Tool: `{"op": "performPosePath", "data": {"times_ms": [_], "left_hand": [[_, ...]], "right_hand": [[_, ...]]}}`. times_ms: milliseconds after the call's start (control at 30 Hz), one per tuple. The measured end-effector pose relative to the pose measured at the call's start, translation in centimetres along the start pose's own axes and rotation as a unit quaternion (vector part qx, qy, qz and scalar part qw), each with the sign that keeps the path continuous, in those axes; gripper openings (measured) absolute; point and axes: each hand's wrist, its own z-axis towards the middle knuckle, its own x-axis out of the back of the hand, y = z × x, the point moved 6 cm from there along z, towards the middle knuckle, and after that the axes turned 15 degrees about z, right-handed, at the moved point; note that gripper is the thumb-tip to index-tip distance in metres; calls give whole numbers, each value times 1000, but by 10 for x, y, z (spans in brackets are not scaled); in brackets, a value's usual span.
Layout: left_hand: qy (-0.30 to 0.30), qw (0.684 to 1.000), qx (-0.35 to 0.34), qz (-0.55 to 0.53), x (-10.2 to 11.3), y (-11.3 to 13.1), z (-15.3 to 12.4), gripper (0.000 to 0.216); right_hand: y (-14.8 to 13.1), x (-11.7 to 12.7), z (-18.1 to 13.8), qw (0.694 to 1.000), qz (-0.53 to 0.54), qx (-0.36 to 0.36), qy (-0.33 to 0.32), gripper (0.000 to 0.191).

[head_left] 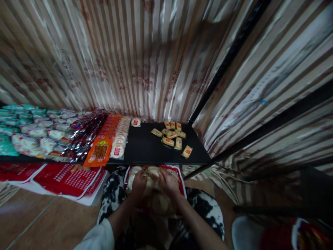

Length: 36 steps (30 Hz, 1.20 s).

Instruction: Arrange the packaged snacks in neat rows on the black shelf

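A red-and-white box rests on my lap, holding several pale, clear-wrapped rice crackers. My left hand is inside its left part, fingers curled; what they hold, if anything, is hidden. On the right, my right hand is closed, its fingertips gripping the edge of a wrapped rice cracker near the box's far side. Dim light and blur hide the near part of the box. Just beyond the box, on a black shelf, lie small yellow wrapped snacks in a loose group.
Left along the shelf are a row of round white packets, orange packets, dark red packets and white-and-green packets. A red printed carton stands below. Striped sheeting and black poles enclose the shelf.
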Motion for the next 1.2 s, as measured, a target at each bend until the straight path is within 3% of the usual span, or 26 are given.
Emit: {"op": "performPosePath", "data": {"times_ms": [100,233,467,667,733,833,933,1000,1200], "left_hand": [[-41,998,1,-48,0,12,1,50],[-87,985,-11,-151,-1,26,0,39],[-12,980,-2,-199,16,29,15,38],[31,972,27,-231,25,45,41,33],[46,975,36,-213,28,53,55,27],[74,984,41,-160,34,67,76,27],[156,987,-11,-18,46,87,92,40],[206,973,-61,83,49,100,101,43],[211,955,-123,170,37,115,148,43]], "right_hand": [[-9,15,9,995,96,-18,-18,30],[-12,20,25,967,245,-64,-25,33],[-15,3,37,844,512,-157,-19,43],[-13,-14,61,821,546,-164,23,43],[-12,-17,79,826,540,-155,39,41],[-14,-21,113,859,491,-138,40,34],[-17,-20,152,905,406,-115,55,30],[-19,-20,178,933,337,-106,72,28],[-26,-32,248,970,206,-102,77,21]]}}
